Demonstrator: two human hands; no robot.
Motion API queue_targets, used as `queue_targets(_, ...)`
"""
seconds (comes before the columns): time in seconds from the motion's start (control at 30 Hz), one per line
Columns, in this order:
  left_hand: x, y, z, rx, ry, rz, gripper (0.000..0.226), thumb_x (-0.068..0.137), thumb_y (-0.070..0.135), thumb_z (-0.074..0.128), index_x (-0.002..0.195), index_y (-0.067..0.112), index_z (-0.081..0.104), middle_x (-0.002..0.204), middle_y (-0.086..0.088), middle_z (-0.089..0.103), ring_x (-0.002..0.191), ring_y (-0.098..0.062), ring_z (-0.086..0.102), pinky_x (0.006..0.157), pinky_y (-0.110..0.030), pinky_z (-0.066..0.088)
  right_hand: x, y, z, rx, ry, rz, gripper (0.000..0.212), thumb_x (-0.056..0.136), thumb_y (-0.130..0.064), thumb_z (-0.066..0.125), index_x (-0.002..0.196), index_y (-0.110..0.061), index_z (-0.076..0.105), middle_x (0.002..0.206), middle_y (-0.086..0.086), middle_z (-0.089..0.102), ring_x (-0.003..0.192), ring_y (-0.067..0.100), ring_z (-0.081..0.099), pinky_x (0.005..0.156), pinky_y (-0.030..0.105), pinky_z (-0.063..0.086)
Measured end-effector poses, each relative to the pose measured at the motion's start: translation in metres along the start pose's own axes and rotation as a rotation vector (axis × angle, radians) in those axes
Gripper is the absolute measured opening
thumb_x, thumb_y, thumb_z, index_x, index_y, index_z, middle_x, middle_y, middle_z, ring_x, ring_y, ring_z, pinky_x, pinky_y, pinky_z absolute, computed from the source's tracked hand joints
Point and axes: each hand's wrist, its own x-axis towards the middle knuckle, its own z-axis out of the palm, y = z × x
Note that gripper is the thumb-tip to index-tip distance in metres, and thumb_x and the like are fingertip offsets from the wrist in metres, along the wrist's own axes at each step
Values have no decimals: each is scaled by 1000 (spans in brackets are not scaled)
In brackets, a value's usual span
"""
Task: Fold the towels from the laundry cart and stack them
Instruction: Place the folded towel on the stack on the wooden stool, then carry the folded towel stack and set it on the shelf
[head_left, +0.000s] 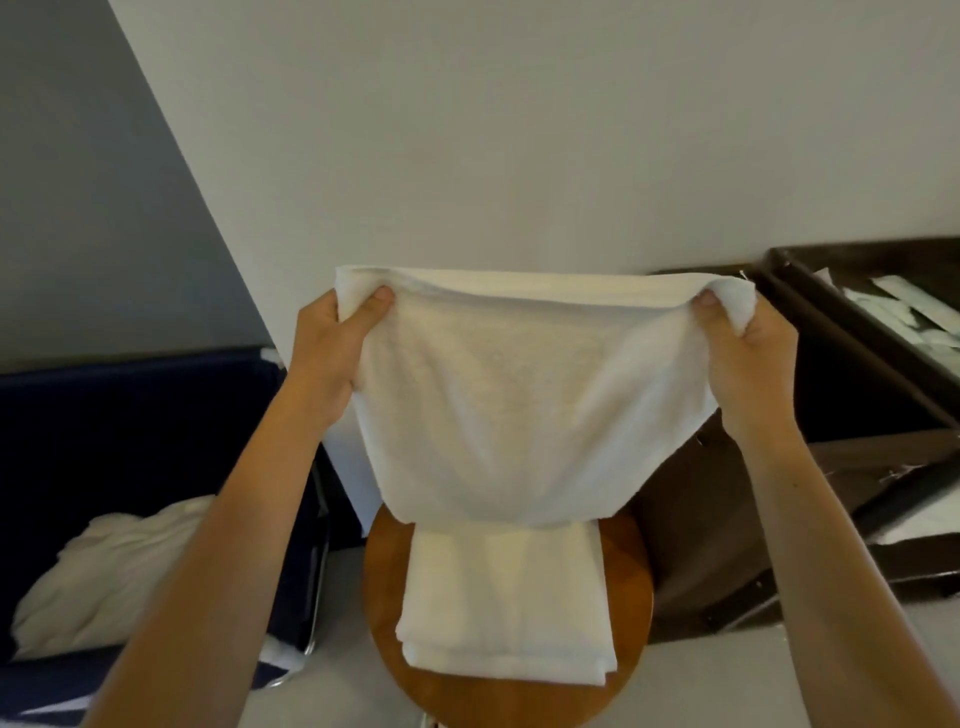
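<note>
Towel (519, 395), white, unmarked, held up above folded stack (506, 603) on round wooden stool (631, 587); left hand (324, 358) and right hand (748, 358) pinch its top corners. Laundry cart (130, 415), navy, at left.

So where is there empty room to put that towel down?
The stool is crowded: folded towels cover most of it, leaving only a bare wooden rim around them. Free patches: the floor bordered by the stool and the dark cabinet, and the cart beside its crumpled towels.
</note>
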Motion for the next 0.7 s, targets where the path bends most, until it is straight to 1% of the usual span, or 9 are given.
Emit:
queue_targets(0.07,-13,-14,-3,9,0,-46,7,90,27,66,94,21,67,94,-1,70,87,-17,67,79,-37,57,-14,14,-4,-22,-10,42,19,97,-31,54,112,-24,62,103,-9,64,95,2,58,85,23,47)
queue_targets(0.13,-22,-28,-7,16,4,-93,9,89,27,67,95,20,68,98,-4,70,94,-23,67,85,-41,56,-27,29,-5,-46,-26,89,26,97,-32,53,119,-20,60,113,-1,63,102,11,57,91,28,48)
queue_targets(0.23,-32,-53,-13,33,18,-160,14,89,27,67,100,18,67,107,-10,69,103,-30,65,90,-45,54,-45,52,-3,-75,-37,183,34,97,-35,53,126,-19,55,118,-3,59,107,13,55,94,32,47)
queue_targets(0.3,-37,-70,-16,49,28,-200,17,90,26,67,103,16,67,111,-12,68,105,-31,64,91,-47,53,-55,67,-2,-92,-52,241,33,96,-37,52,124,-18,55,114,-2,59,102,12,54,92,34,47)
queue_targets(0.37,-41,-88,-18,62,33,-243,16,90,26,66,104,18,66,110,-9,68,103,-28,64,90,-45,53,-63,81,-1,-145,-94,236,30,96,-36,52,116,-14,59,103,-2,61,92,15,57,88,36,48)
queue_targets(0.4,-43,-96,-19,65,35,-266,12,90,25,65,101,19,66,107,-7,68,101,-26,64,89,-44,54,-66,88,1,-158,-98,251,30,96,-36,52,116,-14,59,102,-3,61,92,17,57,87,36,48)
queue_targets(0.5,-47,-120,-23,72,23,-320,5,91,23,64,96,22,66,100,-3,68,94,-23,65,81,-39,54,-75,110,8,-170,-85,353,36,96,-38,51,127,-19,54,115,-3,57,101,14,52,89,31,45)
queue_targets(0.6,-41,-145,-25,94,6,-371,9,92,23,63,99,19,66,101,-4,69,93,-21,66,74,-33,53,-78,132,17,-220,-114,390,38,96,-37,51,129,-19,53,114,-4,56,101,13,50,89,31,43)
queue_targets(0.7,-27,-168,-22,119,-5,-433,13,92,24,63,102,16,66,101,-5,68,91,-20,66,73,-33,54,-72,151,27,-258,-124,440,39,97,-35,50,133,-19,50,114,-5,53,102,12,48,90,31,40)
